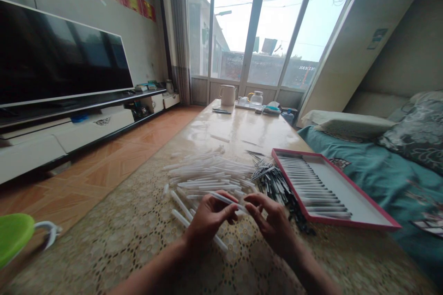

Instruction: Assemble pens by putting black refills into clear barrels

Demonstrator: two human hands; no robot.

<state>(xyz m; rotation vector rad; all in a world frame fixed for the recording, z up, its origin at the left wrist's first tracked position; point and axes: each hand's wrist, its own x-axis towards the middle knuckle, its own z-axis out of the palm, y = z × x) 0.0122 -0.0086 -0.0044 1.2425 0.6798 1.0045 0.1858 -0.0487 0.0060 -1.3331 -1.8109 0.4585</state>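
My left hand (215, 214) is closed around a slim white pen barrel (223, 198), which slants down to the right. At the barrel's right end, the thumb and forefinger of my right hand (272, 219) pinch together; whether a thinner piece sits there is too small to tell. Beyond my hands lies a loose pile of white pen barrels (207, 173), some stray ones under my left hand. To the right is a heap of thin dark pen refills (272, 182). A pink-rimmed box (367, 193) beside it holds a row of pens (314, 186) with dark ends.
The long table (131, 239) has a patterned cover. At its far end stand a beige jug (227, 95) and a glass teapot (256, 98). A sofa with a teal cover (360, 156) borders the right, a green stool (15, 237) the left.
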